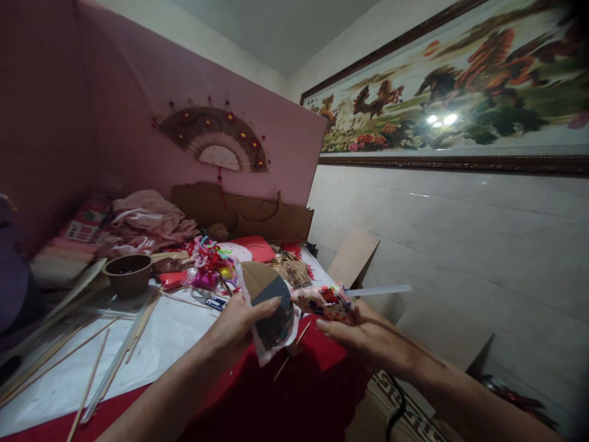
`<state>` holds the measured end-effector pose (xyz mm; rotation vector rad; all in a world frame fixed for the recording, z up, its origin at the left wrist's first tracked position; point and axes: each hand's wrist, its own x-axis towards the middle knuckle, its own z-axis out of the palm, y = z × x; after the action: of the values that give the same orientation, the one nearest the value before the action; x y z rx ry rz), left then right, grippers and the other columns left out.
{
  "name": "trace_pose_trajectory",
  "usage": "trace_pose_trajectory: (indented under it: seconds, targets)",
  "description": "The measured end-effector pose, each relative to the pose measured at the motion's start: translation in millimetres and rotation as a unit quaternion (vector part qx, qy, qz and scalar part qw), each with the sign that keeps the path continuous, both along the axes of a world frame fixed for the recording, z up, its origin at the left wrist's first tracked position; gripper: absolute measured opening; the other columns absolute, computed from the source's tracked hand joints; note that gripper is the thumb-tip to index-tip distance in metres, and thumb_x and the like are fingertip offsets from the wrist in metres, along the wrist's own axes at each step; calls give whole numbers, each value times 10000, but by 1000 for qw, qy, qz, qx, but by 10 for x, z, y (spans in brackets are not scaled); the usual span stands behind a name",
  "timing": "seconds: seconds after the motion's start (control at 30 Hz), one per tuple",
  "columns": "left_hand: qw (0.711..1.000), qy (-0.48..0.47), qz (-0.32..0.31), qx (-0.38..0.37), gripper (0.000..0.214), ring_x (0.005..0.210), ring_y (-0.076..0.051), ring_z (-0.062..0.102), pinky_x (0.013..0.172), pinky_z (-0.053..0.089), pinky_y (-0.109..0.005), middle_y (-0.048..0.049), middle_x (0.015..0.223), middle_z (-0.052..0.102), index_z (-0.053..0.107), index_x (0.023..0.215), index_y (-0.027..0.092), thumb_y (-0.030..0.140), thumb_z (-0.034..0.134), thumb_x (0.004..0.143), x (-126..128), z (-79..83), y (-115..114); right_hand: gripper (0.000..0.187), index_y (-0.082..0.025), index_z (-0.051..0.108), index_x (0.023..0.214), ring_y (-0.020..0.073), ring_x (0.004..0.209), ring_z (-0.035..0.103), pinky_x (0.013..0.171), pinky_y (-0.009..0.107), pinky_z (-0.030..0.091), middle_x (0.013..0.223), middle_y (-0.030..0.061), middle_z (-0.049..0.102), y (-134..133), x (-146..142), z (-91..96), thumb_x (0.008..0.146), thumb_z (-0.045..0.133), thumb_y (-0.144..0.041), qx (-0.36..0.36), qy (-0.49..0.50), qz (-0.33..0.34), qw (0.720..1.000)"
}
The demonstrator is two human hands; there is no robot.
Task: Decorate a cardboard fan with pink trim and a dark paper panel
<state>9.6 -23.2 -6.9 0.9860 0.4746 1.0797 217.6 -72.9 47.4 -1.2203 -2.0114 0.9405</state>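
My left hand [239, 328] is closed on a rounded cardboard piece [269, 307], brown and dark on its face with a white edge, held upright over the table's corner. My right hand [361, 331] grips a glue gun [326, 302] wrapped in a flowery pattern. A pale glue stick [381, 290] pokes out of its back to the right. The gun's nose points at the cardboard piece and almost touches it.
The table [170, 334] has a white sheet and a red cloth [294, 387]. On it lie several bamboo sticks [92, 359], a brown bowl [127, 273], colourful ribbons [207, 258] and pink fabric [147, 221]. A paper fan [214, 141] hangs on the pink board. A framed horse picture [451, 92] hangs at right.
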Motion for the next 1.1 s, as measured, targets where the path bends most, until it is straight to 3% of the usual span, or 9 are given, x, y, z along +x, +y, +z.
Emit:
trace_pose_trajectory:
  seconds: [0.07, 0.23, 0.33, 0.4, 0.5, 0.57, 0.63, 0.8, 1.1]
  targets:
    - [1000, 8, -3, 0, 276, 705, -188, 614, 674, 448, -296, -106, 831, 674, 645, 907, 128, 233, 729, 666, 1, 10, -12, 209, -215, 636, 901, 164, 744, 527, 768, 294, 428, 742, 1, 582, 4, -19, 22, 819, 564, -394, 9, 7, -9, 1000]
    - [1000, 13, -2, -11, 328, 733, -191, 619, 694, 445, -294, -100, 855, 678, 636, 938, 134, 216, 747, 641, 7, 22, -24, 311, -187, 605, 942, 98, 489, 385, 476, 222, 343, 560, -46, 461, 4, -5, 17, 793, 582, -459, -39, 3, -68, 997]
    - [1000, 17, -2, -16, 330, 725, -195, 621, 683, 446, -294, -112, 853, 678, 637, 938, 127, 223, 748, 642, 4, 15, -20, 327, -167, 593, 902, 80, 450, 336, 419, 206, 277, 528, -56, 425, 15, 35, -20, 789, 585, -474, -57, 13, -94, 994]
    - [1000, 15, 0, -24, 326, 707, -187, 619, 672, 445, -286, -105, 832, 678, 640, 931, 131, 222, 752, 638, 1, 11, -20, 330, -179, 585, 964, 85, 454, 370, 420, 205, 299, 550, -49, 456, 24, 39, -20, 793, 586, -461, -60, 27, -89, 994]
    - [999, 10, -5, -33, 316, 723, -190, 623, 685, 449, -289, -112, 853, 678, 644, 929, 134, 217, 750, 644, 0, 9, -21, 338, -221, 580, 1085, 136, 640, 533, 632, 257, 456, 736, 1, 585, 35, -10, 30, 800, 597, -402, -23, 55, -8, 998]
    - [999, 5, -11, -31, 302, 735, -202, 628, 693, 454, -299, -123, 869, 680, 648, 923, 133, 211, 747, 648, 4, 8, -18, 346, -238, 587, 1115, 181, 866, 569, 874, 326, 431, 893, 30, 622, 38, -53, 70, 803, 595, -386, 10, 67, 50, 996]
    - [999, -1, -14, -29, 293, 724, -206, 629, 685, 457, -301, -124, 856, 684, 653, 916, 135, 207, 747, 647, 8, 6, -11, 351, -241, 593, 1129, 209, 1013, 540, 998, 376, 348, 978, 40, 630, 37, -78, 96, 810, 582, -389, 27, 60, 69, 995]
    - [999, 2, -10, -31, 292, 719, -201, 625, 680, 455, -295, -117, 839, 688, 657, 912, 136, 206, 749, 644, 7, 14, -13, 325, -236, 611, 1128, 222, 1062, 528, 1036, 425, 305, 1026, 44, 643, 27, -64, 107, 838, 549, -371, 38, 37, 55, 997]
    - [999, 17, -20, -18, 320, 711, -188, 625, 669, 448, -281, -117, 848, 686, 670, 932, 127, 232, 750, 640, 4, 22, -37, 231, -269, 653, 1041, 201, 1152, 483, 1056, 378, 282, 1025, 27, 651, 46, -100, 125, 846, 551, -336, 53, 32, 58, 996]
